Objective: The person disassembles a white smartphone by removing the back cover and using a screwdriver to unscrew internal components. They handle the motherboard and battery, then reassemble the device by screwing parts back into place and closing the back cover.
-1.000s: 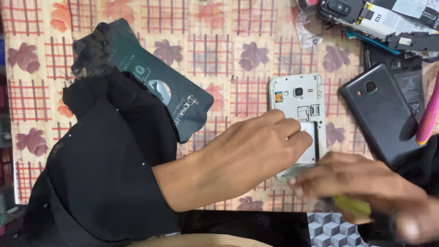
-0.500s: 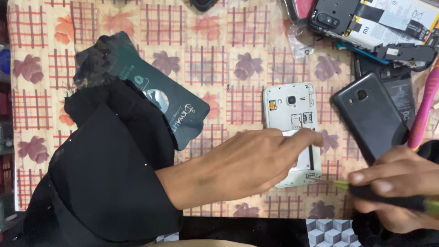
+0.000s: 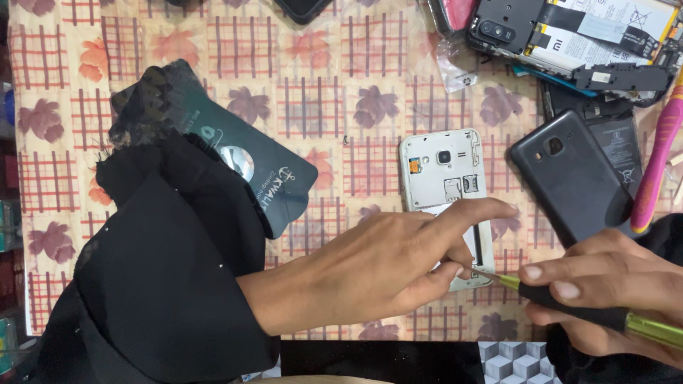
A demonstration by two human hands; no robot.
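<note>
Head view: floral checked tablecloth (image 3: 341,107) strewn with dismantled phones (image 3: 569,35).

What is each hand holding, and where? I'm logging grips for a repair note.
Right hand holds a screwdriver by its black handle. Left hand holds nothing; it presses on the white phone.
</note>
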